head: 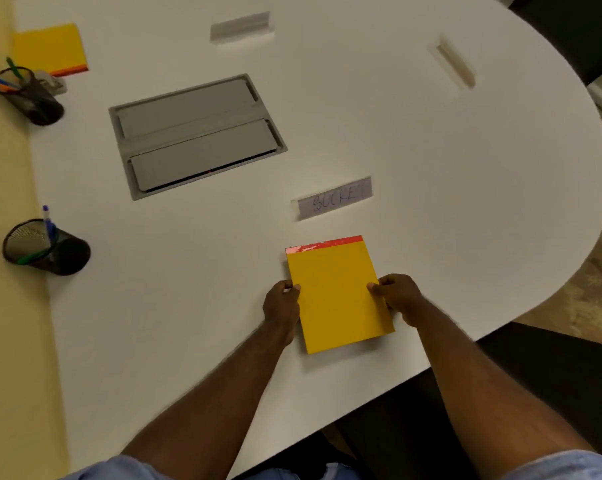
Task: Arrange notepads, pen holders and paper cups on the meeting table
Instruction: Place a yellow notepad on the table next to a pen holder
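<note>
Notepad (337, 296), yellow with a red top strip, lies flat on the white meeting table (431, 150) just below a name card (334, 199), pinched at both side edges by left hand (281, 306) and right hand (398, 297), so uneven pressure could leave it crooked.

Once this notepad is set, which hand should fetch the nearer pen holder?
Left, probably. The nearer pen holder stands far off to the left hand's side; the right hand, on the yellow notepad's opposite edge, would have to cross over.
</note>
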Tool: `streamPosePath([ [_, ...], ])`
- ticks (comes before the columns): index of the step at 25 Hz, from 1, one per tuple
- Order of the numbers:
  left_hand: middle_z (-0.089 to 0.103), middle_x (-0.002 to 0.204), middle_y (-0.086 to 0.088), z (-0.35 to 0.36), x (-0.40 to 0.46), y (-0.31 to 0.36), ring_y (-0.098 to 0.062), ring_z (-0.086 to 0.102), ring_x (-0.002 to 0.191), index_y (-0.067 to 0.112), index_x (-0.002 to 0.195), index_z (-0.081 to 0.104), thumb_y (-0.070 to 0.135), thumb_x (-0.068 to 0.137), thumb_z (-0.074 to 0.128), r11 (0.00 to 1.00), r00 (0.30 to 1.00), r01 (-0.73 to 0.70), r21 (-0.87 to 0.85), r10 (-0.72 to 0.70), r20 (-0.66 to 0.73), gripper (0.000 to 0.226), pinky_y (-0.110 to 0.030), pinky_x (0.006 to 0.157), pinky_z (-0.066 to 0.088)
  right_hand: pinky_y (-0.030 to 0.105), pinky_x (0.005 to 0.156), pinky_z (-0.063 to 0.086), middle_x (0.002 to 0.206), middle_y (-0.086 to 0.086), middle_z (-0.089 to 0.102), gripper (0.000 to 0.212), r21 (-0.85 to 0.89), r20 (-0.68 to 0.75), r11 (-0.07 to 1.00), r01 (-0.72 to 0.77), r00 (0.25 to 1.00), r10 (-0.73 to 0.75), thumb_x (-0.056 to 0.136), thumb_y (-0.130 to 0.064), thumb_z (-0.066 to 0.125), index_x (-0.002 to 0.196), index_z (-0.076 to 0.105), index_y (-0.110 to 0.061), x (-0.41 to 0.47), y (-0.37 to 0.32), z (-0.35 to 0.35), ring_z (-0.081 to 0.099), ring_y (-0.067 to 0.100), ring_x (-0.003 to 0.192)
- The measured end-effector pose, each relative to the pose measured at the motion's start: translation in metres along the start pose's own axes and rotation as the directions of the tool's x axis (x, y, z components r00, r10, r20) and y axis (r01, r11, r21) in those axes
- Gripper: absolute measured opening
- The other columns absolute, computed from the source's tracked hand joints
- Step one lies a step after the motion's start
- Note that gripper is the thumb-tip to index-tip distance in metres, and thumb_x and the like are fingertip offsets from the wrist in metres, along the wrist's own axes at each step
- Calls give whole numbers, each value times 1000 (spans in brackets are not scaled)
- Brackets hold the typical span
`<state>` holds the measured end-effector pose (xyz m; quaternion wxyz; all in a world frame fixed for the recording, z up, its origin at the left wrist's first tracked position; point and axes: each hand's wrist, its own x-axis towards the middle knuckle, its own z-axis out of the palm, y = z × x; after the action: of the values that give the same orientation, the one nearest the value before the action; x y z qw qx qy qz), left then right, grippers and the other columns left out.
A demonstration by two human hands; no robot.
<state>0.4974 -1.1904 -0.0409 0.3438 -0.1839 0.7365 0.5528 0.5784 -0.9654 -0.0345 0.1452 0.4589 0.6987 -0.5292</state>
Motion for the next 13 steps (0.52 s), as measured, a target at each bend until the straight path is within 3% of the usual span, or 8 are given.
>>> streamPosePath([
  [2, 68, 105, -17, -35, -2, 2, -39, 65, 96, 16, 103, 63, 19, 96, 56, 997, 999, -10, -80, 8, -33, 10, -58, 86, 54, 31, 65, 49, 95, 14, 63, 22, 68, 180, 997, 24, 983, -36, 90, -20, 66, 99, 61, -1, -7, -21, 17, 60, 24, 80],
  [5, 68, 94, -12, -96, -13, 0, -32, 65, 81, 6, 115, 61, 16, 96, 55, 974, 998, -26, -223, 11, -70, 22, -50, 78, 56, 31, 69, 53, 105, 14, 66, 20, 87, 382, 993, 80, 918, -107, 94, -13, 59, 112, 57, -5, -16, -56, 57, 66, 24, 86],
  [8, 69, 91, -10, -153, -26, -7, -26, 65, 76, 8, 112, 62, 16, 97, 53, 934, 987, -54, -354, -5, -162, 19, -35, 68, 54, 33, 70, 55, 110, 17, 65, 19, 75, 462, 989, 126, 875, -147, 95, -10, 56, 114, 57, -8, -23, -82, 115, 66, 28, 91],
  [10, 69, 91, -13, -185, -33, -18, -28, 64, 78, 8, 108, 65, 19, 98, 51, 912, 969, -87, -400, -16, -248, 20, -35, 69, 51, 37, 73, 55, 113, 18, 64, 17, 77, 509, 988, 135, 847, -156, 95, -10, 56, 112, 57, -10, -29, -95, 153, 66, 31, 94],
  [13, 69, 95, -12, -221, -49, -45, -27, 64, 82, 8, 110, 65, 16, 100, 45, 942, 911, -143, -302, 6, -413, 24, -33, 68, 51, 37, 69, 53, 109, 15, 64, 16, 119, 545, 987, 106, 824, -154, 96, -9, 53, 111, 56, -12, -41, -113, 203, 65, 29, 89],
])
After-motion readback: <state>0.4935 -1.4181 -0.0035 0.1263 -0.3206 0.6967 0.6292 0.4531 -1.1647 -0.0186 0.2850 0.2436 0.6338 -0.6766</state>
